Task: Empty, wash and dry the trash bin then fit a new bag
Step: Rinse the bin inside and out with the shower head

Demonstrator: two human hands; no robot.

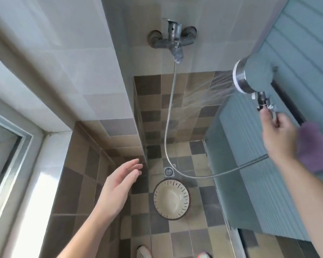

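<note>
1. Checkered brown and grey tiles cover the shower floor (199, 237) and lower walls, with pale tiles above.
2. Nearest, the left hand (117, 185) hovers over the floor, fingers straight and together, holding nothing.
3. Just beyond it the trash bin (171, 199), a cream slotted basket seen from above, stands on the floor beside the floor drain (168, 172).
4. Higher at right, the right hand (277, 135) grips the handle of the shower head (250, 76), which sprays leftward; a purple cloth (314, 146), possibly draped on the wrist, hangs alongside.
5. Farthest, the hose (169, 116) runs up to the wall tap (172, 39).
</note>
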